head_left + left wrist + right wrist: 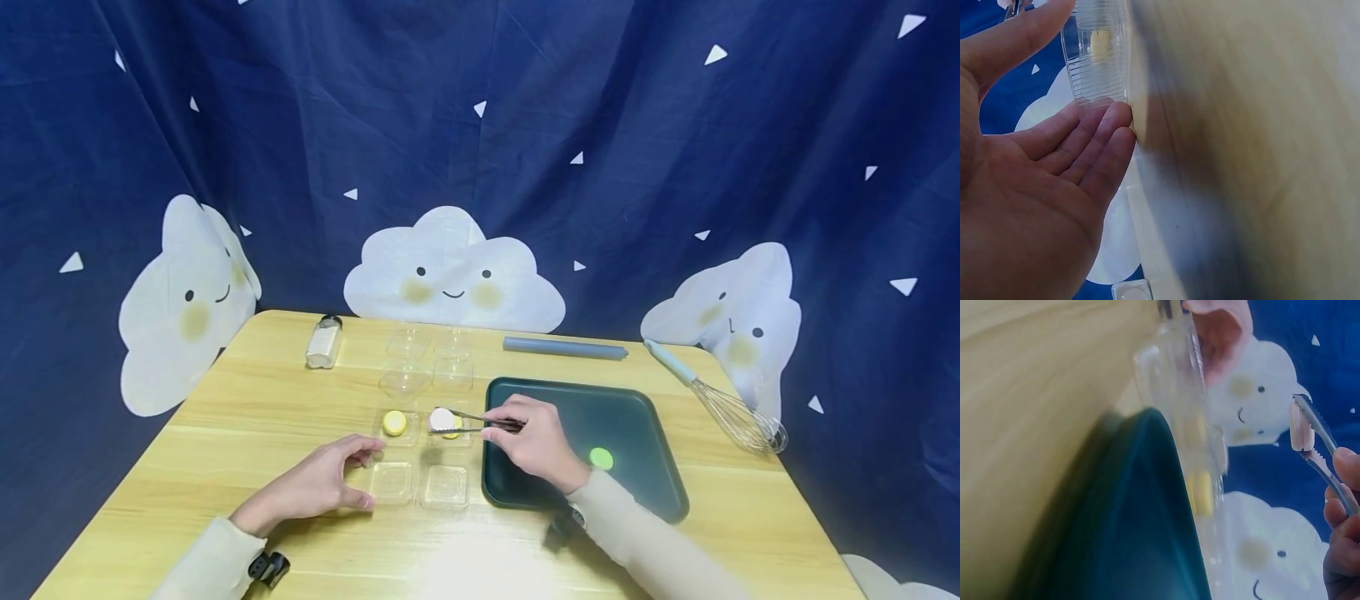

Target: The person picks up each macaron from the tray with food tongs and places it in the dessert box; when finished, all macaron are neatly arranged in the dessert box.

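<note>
My right hand [540,442] grips metal tongs [508,424] over the left edge of the dark green tray [585,400]. Between the tongs' tips is a pale pink macaron [442,419], raised above the clear plastic box [392,483]. In the box a yellow macaron [394,423] sits in the far left compartment; another yellow one [457,423], partly hidden by the pink macaron, sits to its right. The two near compartments hold nothing. My left hand [322,479] is beside the box, fingers extended, fingertips [1121,115] right at its edge in the left wrist view.
A green macaron [601,458] lies on the tray. Behind the box stands a second clear plastic box [405,382]. A dark-lidded jar [324,342], a grey-blue roll [564,347] and a whisk [738,417] lie toward the table's far and right edges.
</note>
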